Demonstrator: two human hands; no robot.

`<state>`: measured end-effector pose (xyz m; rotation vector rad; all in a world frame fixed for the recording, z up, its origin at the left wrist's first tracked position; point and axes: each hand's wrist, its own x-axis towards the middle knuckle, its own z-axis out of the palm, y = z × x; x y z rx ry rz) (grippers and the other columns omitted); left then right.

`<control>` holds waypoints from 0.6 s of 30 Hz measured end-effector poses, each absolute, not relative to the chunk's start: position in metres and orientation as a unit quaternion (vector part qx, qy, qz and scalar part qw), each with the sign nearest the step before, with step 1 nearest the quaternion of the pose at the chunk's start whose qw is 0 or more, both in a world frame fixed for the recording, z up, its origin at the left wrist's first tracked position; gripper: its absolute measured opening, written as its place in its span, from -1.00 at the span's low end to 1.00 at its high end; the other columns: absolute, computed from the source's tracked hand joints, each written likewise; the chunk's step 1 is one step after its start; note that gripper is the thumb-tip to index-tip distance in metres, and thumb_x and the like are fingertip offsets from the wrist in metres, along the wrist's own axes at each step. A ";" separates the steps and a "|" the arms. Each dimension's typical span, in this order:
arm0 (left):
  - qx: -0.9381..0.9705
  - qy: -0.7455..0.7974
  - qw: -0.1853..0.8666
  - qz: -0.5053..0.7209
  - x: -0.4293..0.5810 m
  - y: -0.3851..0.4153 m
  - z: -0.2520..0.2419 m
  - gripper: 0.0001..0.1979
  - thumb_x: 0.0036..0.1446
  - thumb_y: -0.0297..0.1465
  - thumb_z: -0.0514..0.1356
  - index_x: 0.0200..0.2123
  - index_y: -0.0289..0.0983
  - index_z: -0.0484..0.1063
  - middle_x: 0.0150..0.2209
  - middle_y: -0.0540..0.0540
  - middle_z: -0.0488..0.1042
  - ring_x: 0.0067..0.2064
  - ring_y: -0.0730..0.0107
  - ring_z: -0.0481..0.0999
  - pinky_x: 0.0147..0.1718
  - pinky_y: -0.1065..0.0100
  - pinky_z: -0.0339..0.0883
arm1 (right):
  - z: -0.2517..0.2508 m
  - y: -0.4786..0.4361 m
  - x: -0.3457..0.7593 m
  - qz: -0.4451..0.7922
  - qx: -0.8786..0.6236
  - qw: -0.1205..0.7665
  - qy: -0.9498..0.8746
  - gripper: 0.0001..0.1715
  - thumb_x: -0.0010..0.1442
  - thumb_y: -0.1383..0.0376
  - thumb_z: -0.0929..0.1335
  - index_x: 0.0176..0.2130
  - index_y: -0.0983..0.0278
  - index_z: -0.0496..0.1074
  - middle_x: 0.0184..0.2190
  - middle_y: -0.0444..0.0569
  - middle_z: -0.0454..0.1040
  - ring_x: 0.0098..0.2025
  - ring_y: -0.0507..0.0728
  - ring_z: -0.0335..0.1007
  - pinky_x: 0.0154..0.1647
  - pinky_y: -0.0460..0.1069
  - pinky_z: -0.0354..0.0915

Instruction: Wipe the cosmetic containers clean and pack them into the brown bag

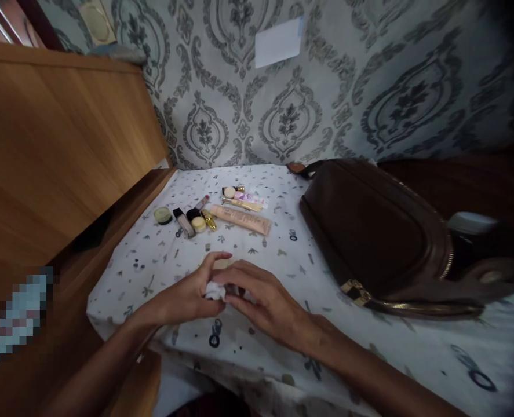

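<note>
A crumpled white tissue (pixel 215 291) is between my two hands, above the front part of the cloth-covered table. My left hand (pixel 189 296) is closed around it from the left, thumb raised. Curled in from the right, my right hand (pixel 268 298) pinches at the same tissue with its fingertips. A small beige patch shows just behind my fingers; what it is I cannot make out. Beyond my hands lie a peach squeeze tube (pixel 243 220), a small jar with a yellowish top (pixel 199 224), a bottle with a black cap (pixel 183 223) and a round greenish jar (pixel 163 215).
A large dark brown zippered bag (pixel 369 231) lies open on the right of the patterned tablecloth (pixel 265 260). Several small cosmetics, including a slim gold tube (pixel 243 204), sit toward the wall. A wooden cabinet (pixel 65 156) borders the left side. White paper (pixel 278 43) hangs on the wall.
</note>
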<state>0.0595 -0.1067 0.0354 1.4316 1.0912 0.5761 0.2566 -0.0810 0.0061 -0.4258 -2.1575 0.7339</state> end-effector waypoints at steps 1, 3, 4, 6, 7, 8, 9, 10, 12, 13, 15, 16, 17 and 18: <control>0.588 0.470 0.609 0.250 0.061 -0.108 0.034 -0.23 -0.03 -0.52 0.29 0.23 -0.05 0.09 0.07 -0.07 0.35 -0.21 0.43 0.44 -0.37 0.48 0.30 | 0.004 -0.082 0.256 0.295 -0.168 0.413 -0.845 -0.77 0.32 0.41 0.30 -0.03 0.21 0.42 -0.16 0.01 0.49 -0.11 0.10 0.44 -0.11 0.03 0.45; 0.518 0.474 0.654 0.283 0.063 -0.110 0.031 -0.32 -0.03 -0.48 0.32 0.14 -0.05 0.17 0.04 -0.03 0.36 -0.37 0.57 0.38 -0.48 0.52 0.25 | 0.000 -0.082 0.257 0.284 -0.164 0.453 -0.829 -0.83 0.31 0.44 0.30 -0.14 0.23 0.44 -0.25 -0.03 0.49 -0.22 0.07 0.44 -0.23 -0.02 0.44; 0.477 0.473 0.670 0.314 0.066 -0.112 0.030 -0.37 -0.05 -0.47 0.34 0.09 -0.07 0.22 -0.03 -0.01 0.38 -0.41 0.60 0.36 -0.49 0.53 0.24 | -0.002 -0.082 0.257 0.264 -0.162 0.475 -0.824 -0.82 0.31 0.46 0.29 -0.17 0.23 0.44 -0.27 -0.03 0.49 -0.24 0.06 0.43 -0.26 -0.03 0.42; 0.402 0.460 0.688 0.392 0.072 -0.114 0.026 -0.48 -0.11 -0.49 0.38 -0.05 -0.17 0.33 -0.23 0.04 0.41 -0.44 0.61 0.34 -0.48 0.54 0.24 | -0.004 -0.083 0.257 0.204 -0.165 0.503 -0.823 -0.80 0.31 0.49 0.27 -0.21 0.25 0.44 -0.29 -0.02 0.49 -0.25 0.06 0.42 -0.29 -0.06 0.40; 0.372 0.451 0.687 0.432 0.077 -0.115 0.025 -0.54 -0.14 -0.50 0.39 -0.13 -0.22 0.37 -0.32 0.05 0.40 -0.44 0.61 0.34 -0.45 0.54 0.25 | -0.005 -0.083 0.257 0.174 -0.170 0.509 -0.826 -0.78 0.31 0.50 0.26 -0.24 0.26 0.44 -0.30 -0.02 0.48 -0.27 0.05 0.41 -0.31 -0.07 0.39; 0.349 0.439 0.683 0.468 0.082 -0.117 0.024 -0.61 -0.17 -0.52 0.39 -0.21 -0.27 0.40 -0.37 0.05 0.40 -0.42 0.59 0.35 -0.41 0.52 0.27 | -0.006 -0.083 0.257 0.149 -0.176 0.511 -0.828 -0.78 0.31 0.51 0.26 -0.27 0.27 0.44 -0.31 -0.01 0.48 -0.28 0.05 0.40 -0.32 -0.08 0.38; 0.334 0.428 0.676 0.498 0.087 -0.118 0.023 -0.67 -0.18 -0.53 0.38 -0.28 -0.29 0.41 -0.39 0.03 0.40 -0.39 0.56 0.38 -0.37 0.50 0.30 | -0.006 -0.083 0.257 0.129 -0.179 0.511 -0.831 -0.78 0.31 0.50 0.26 -0.30 0.28 0.44 -0.33 -0.01 0.47 -0.30 0.05 0.39 -0.33 -0.08 0.38; 0.324 0.417 0.670 0.522 0.092 -0.120 0.023 -0.72 -0.18 -0.53 0.37 -0.32 -0.31 0.42 -0.37 0.00 0.43 -0.35 0.52 0.41 -0.31 0.47 0.33 | -0.007 -0.083 0.257 0.114 -0.185 0.510 -0.832 -0.77 0.31 0.49 0.26 -0.33 0.29 0.43 -0.34 -0.01 0.47 -0.31 0.05 0.38 -0.34 -0.09 0.38; 0.311 0.399 0.663 0.552 0.100 -0.124 0.024 -0.74 -0.16 -0.51 0.33 -0.31 -0.29 0.44 -0.28 -0.05 0.48 -0.21 0.39 0.48 -0.16 0.38 0.37 | -0.008 -0.083 0.258 0.092 -0.196 0.503 -0.837 -0.75 0.32 0.48 0.26 -0.38 0.30 0.42 -0.36 0.00 0.47 -0.33 0.06 0.37 -0.35 -0.08 0.38; 0.307 0.392 0.661 0.561 0.104 -0.126 0.025 -0.73 -0.13 -0.47 0.31 -0.26 -0.27 0.45 -0.22 -0.07 0.50 -0.13 0.32 0.49 -0.10 0.31 0.37 | -0.009 -0.083 0.258 0.080 -0.202 0.496 -0.840 -0.73 0.32 0.47 0.26 -0.39 0.30 0.42 -0.37 0.01 0.47 -0.34 0.07 0.37 -0.35 -0.07 0.38; 0.300 0.392 0.658 0.569 0.108 -0.129 0.026 -0.67 -0.04 -0.36 0.29 -0.14 -0.23 0.44 -0.12 -0.12 0.52 0.00 0.19 0.48 -0.01 0.20 0.36 | -0.008 -0.083 0.260 0.057 -0.211 0.481 -0.849 -0.73 0.33 0.46 0.25 -0.38 0.30 0.44 -0.36 0.04 0.49 -0.35 0.08 0.38 -0.35 -0.05 0.40; 0.299 0.400 0.654 0.568 0.110 -0.130 0.026 -0.64 0.00 -0.30 0.29 -0.09 -0.21 0.41 -0.09 -0.13 0.52 0.03 0.16 0.48 0.02 0.16 0.35 | -0.008 -0.084 0.260 0.050 -0.212 0.473 -0.854 -0.73 0.33 0.46 0.24 -0.35 0.30 0.45 -0.36 0.04 0.49 -0.35 0.09 0.38 -0.35 -0.03 0.41; 0.300 0.412 0.649 0.565 0.110 -0.130 0.025 -0.61 0.03 -0.26 0.29 -0.05 -0.21 0.39 -0.07 -0.15 0.53 0.04 0.15 0.49 0.05 0.13 0.34 | -0.007 -0.085 0.261 0.048 -0.208 0.468 -0.858 -0.73 0.34 0.45 0.23 -0.32 0.29 0.46 -0.35 0.04 0.49 -0.34 0.10 0.39 -0.33 -0.02 0.42; 0.306 0.427 0.640 0.561 0.110 -0.130 0.024 -0.57 0.05 -0.22 0.30 -0.03 -0.21 0.36 -0.07 -0.16 0.54 0.04 0.15 0.50 0.07 0.13 0.33 | -0.007 -0.086 0.261 0.055 -0.204 0.464 -0.860 -0.73 0.34 0.45 0.22 -0.29 0.28 0.47 -0.34 0.04 0.49 -0.32 0.11 0.40 -0.30 -0.01 0.43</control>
